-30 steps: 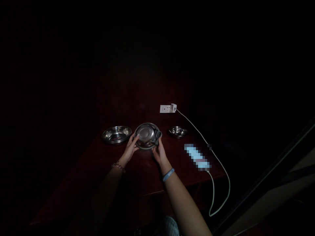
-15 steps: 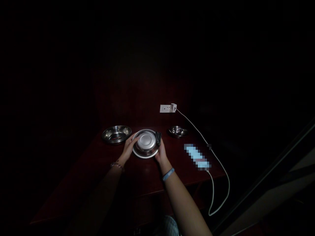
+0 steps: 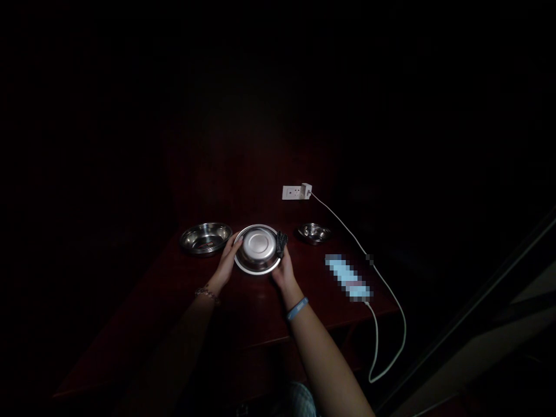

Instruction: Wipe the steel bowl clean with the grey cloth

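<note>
Room lay almost wholly dark; walls, floor lost in black. Dim light fell on dark red wooden worktop [image 3: 260,313] only. White power strip [image 3: 296,191] sat at far edge, white cable [image 3: 391,301] trailing off right side. Pale slanted edge [image 3: 499,341] showed at lower right.

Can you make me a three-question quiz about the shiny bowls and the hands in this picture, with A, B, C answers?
1. Where is the small round steel bowl?
A. right of the held bowl
B. left of it
C. on the floor

2. How many steel bowls show?
A. one
B. three
C. five

3. How is the round steel bowl in the middle held?
A. by both hands
B. by one hand
C. by nobody

Answers: 1 A, it sits near the white cable. 2 B, counting the wide shallow steel bowl. 3 A, left hand and right hand grip its rim, bottom facing up.
</note>
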### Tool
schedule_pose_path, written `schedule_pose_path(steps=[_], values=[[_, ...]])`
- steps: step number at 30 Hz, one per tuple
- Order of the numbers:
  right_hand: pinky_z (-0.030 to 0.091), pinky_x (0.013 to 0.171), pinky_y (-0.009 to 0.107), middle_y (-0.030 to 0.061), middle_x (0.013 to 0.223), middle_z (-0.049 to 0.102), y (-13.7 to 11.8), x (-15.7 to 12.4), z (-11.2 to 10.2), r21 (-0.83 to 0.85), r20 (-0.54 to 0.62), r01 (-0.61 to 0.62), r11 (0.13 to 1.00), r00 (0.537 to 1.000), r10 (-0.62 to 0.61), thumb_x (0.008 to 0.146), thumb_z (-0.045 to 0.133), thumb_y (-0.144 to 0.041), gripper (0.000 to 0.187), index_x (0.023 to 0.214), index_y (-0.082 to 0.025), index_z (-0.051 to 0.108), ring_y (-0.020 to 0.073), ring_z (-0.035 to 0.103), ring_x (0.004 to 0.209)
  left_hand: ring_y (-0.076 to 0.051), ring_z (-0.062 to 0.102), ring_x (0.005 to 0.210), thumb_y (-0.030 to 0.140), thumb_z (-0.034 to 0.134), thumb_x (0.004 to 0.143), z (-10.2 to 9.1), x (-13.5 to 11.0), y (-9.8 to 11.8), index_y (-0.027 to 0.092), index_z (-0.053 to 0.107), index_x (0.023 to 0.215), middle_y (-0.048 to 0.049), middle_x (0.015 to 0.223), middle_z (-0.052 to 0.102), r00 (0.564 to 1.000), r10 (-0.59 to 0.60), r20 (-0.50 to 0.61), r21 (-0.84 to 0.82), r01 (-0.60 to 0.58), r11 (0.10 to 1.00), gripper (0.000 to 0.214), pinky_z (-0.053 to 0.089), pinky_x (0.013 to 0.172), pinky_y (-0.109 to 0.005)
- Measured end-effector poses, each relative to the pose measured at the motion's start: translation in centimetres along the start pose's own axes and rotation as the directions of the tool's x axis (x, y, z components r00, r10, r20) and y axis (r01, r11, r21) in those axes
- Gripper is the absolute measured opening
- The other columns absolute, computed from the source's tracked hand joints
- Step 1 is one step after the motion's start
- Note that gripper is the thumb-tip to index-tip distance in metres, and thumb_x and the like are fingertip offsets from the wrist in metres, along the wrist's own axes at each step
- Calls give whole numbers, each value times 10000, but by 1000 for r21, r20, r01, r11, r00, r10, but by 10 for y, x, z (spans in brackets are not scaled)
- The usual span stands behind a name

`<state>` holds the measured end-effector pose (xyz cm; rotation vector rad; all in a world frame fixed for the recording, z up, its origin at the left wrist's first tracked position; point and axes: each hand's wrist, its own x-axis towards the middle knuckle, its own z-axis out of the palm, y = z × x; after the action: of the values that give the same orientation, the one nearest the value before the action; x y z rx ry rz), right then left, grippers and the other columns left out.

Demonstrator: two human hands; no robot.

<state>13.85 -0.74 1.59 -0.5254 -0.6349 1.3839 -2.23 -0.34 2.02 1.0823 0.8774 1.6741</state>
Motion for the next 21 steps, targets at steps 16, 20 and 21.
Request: schedule_pose_path(steps=[16, 20, 21], values=[[523, 1104, 382, 25, 1185, 789, 11, 4, -3, 33, 44, -5, 999, 999, 4, 892, 677, -489, 328, 1072, -217, 712, 196, 697, 1198, -256, 746, 988, 473, 793, 793, -2, -3, -1, 309, 485, 1472, -132, 1259, 712, 977, -212, 31, 2, 212, 977, 763, 603, 835, -395], [525, 1102, 388, 30, 1187, 789, 8, 4, -5, 15, 35, 8, 1000, 999, -9, 890, 675, -501, 329, 1058, -223, 723, 205, 710, 1173, -275, 745, 1002, 461, 832, 739, -2, -3, 2, 245, 597, 1379, -112, 1087, 766, 983, -182, -11, 64, 182, 981, 715, 594, 846, -377], [529, 1098, 396, 34, 1177, 792, 7, 4, -5, 8, 30, 7, 1000, 1000, -7, 890, 672, -507, 330, 1050, -223, 727, 211, 712, 1170, -280, 742, 1015, 455, 845, 717, -2, -3, 3, 230, 624, 1348, -102, 1051, 775, 986, -166, -17, 71, 167, 983, 706, 589, 862, -375]])
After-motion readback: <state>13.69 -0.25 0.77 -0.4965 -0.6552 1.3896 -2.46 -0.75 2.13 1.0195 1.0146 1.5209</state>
